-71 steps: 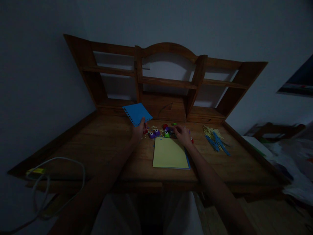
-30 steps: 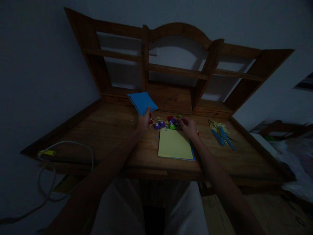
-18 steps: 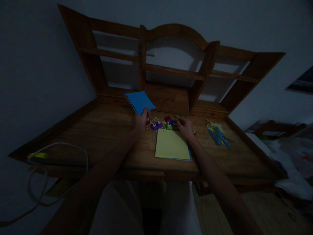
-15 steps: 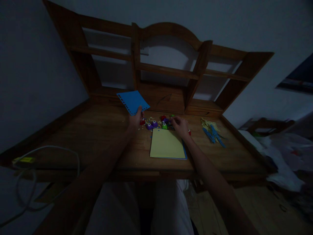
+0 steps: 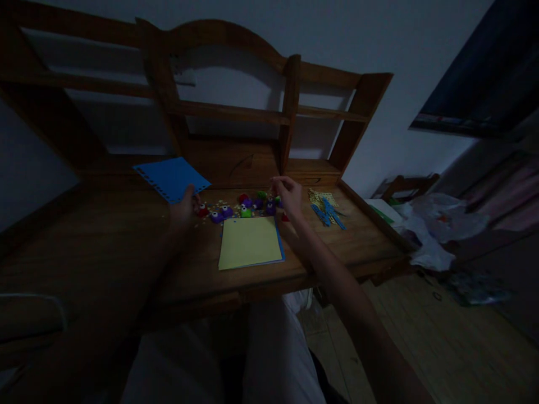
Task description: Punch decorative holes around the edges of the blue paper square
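Observation:
My left hand (image 5: 184,206) pinches the near corner of a blue sheet (image 5: 170,175) and holds it up over the desk; small holes run along two of its edges. My right hand (image 5: 289,193) is raised above the right end of a row of small googly-eyed figures, fingers drawn together. Whether something tiny is between them is too dark to see. The row includes purple figures (image 5: 217,216), a green one (image 5: 246,212) and a red one (image 5: 202,210). In front of the row lies a pale yellow sheet (image 5: 250,241), with blue paper showing beneath its right edge.
Small pale paper bits (image 5: 219,203) are scattered around the figures. Cut blue strips (image 5: 328,213) and a holed yellow sheet (image 5: 323,197) lie at the right of the wooden desk (image 5: 193,269). A wooden shelf unit (image 5: 236,120) stands along the back. Plastic bags (image 5: 446,216) sit beyond the right edge.
The view has swung to the right. My right hand has lifted up and back from among the figures. My left hand still holds the blue sheet.

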Tool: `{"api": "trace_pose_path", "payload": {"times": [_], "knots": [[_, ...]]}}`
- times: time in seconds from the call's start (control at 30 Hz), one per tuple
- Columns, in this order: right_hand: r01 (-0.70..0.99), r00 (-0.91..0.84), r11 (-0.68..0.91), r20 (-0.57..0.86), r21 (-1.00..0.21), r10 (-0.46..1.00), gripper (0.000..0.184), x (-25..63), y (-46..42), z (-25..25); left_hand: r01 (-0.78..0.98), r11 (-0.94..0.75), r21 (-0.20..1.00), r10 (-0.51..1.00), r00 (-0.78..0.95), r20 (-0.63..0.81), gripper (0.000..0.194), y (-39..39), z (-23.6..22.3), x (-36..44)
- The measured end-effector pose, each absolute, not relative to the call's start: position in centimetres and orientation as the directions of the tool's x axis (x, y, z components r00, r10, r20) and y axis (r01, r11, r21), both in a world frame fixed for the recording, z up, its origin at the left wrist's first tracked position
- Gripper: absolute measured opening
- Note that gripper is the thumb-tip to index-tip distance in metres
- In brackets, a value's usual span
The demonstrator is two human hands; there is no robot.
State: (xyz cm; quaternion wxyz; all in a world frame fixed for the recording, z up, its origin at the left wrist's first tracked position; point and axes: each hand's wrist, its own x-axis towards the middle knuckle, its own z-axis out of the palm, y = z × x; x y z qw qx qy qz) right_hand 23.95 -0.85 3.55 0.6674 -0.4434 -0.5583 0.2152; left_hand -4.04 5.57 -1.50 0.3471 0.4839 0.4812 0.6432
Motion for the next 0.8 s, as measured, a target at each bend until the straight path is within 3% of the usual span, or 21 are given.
{"api": "trace_pose_path", "payload": {"times": [0.27,0.8], "knots": [[0.335,0.166,0.619,0.691,-0.710,0.703,0.032,28.9,-7.3,10.4,0.149,-0.251,0.957,0.926,-0.252,0.282,0.037,4.5,-1.1,-3.7],[0.492,0.138,0.522,0.654,-0.697,0.744,0.031,30.2,-8.6,8.2,0.230,-0.187,0.955,0.941,-0.239,0.241,0.038,3.6,-0.9,-3.7]]}}
